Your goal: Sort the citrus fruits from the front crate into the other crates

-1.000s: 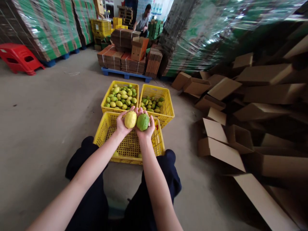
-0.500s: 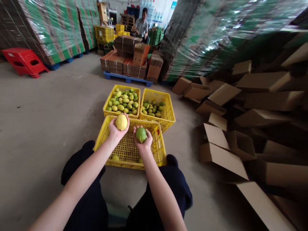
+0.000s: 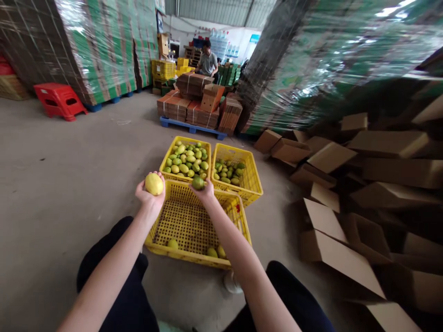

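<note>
A yellow lemon (image 3: 154, 184) rests in my left hand (image 3: 147, 199), palm up with the fingers curled round it, beside the left rim of the near yellow crate (image 3: 194, 259). My right hand (image 3: 206, 191) grips a green lemon (image 3: 198, 183) over that crate's far rim. Inside the near crate a few lemons (image 3: 212, 252) lie along the front wall, partly behind my right forearm. Behind it on the left, another crate (image 3: 164, 154) is heaped with yellow and green lemons (image 3: 183, 168). To its right a third crate (image 3: 255, 180) holds mostly green ones (image 3: 228, 173).
Loose open cardboard boxes (image 3: 341, 258) pile up on the right. A blue pallet (image 3: 192, 127) bears bundled flat cartons ahead, with a person (image 3: 207, 62) behind it. Wrapped stacks (image 3: 104, 50) flank both sides. A red stool (image 3: 59, 99) stands at left.
My left hand has moved left with the yellow lemon, from above the near crate to beside it. My right hand has turned and reached toward the far crates with the green lemon. The view has tilted up.
</note>
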Motion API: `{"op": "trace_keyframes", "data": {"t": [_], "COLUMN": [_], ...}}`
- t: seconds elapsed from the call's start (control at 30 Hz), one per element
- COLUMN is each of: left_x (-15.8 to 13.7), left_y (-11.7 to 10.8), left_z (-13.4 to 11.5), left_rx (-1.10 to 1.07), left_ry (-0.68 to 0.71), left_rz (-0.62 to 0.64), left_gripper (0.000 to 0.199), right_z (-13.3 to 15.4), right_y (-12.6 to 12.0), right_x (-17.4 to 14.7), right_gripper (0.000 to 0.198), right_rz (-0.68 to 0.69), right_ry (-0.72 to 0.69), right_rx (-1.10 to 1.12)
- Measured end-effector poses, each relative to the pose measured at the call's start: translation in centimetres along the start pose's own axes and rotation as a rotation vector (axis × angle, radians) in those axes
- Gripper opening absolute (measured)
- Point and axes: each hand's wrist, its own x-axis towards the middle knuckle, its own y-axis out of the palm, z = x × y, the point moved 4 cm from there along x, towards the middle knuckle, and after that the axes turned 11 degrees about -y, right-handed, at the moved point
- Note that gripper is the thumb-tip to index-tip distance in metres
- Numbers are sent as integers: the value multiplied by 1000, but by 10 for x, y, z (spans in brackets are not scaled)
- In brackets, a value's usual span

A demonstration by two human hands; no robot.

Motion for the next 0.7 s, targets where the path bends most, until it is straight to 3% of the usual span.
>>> {"op": "trace_keyframes", "data": {"t": [0.1, 0.17, 0.33, 0.4, 0.6, 0.7], "left_x": [0, 1, 3, 2, 11, 19], "left_y": [0, 0, 2, 2, -11, -44], "left_z": [-5, -9, -15, -15, 2, 30], "left_rx": [-15, -21, 5, 9, 128, 471], "left_ry": [20, 35, 84, 83, -135, -324], "left_rz": [14, 28, 105, 132, 141, -54], "left_gripper": [23, 24, 25, 25, 29, 30], "right_z": [32, 29, -26, -38, -18, -12], "right_y": [24, 16, -56, -83, -119, -138], "right_x": [13, 3, -48, -62, -85, -88], "right_gripper": [41, 37, 26, 25, 28, 25], "right_rz": [133, 224, 446, 485, 533, 437], "right_ry": [-48, -30, 181, 199, -63, -152], "right_rx": [-85, -147, -382, -495, -373, -322]}}
